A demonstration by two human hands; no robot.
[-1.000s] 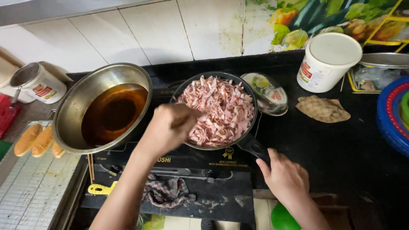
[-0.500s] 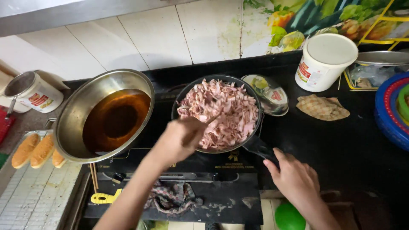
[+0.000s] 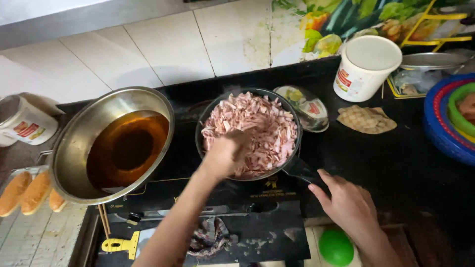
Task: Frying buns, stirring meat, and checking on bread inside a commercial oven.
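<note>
Two bare hands work at a black frying pan heaped with chopped pink meat, which sits near the middle of a black stove. The left hand hovers over the near left part of the meat with its fingers curled together, as if around something, but what they grip is hidden behind the hand. The right hand rests at the near right, its fingers close together and touching the end of the pan handle, which sticks out toward the near right.

Just left of the frying pan stands a wide steel pan holding dark amber oil. Bread rolls lie at the far left edge, near a white tub. To the right of the frying pan lies a small clear lid, then a folded checked cloth, and beyond it a white bucket. Stacked coloured plastic bowls sit at the right edge, and a green ball-like thing shows below the right hand
</note>
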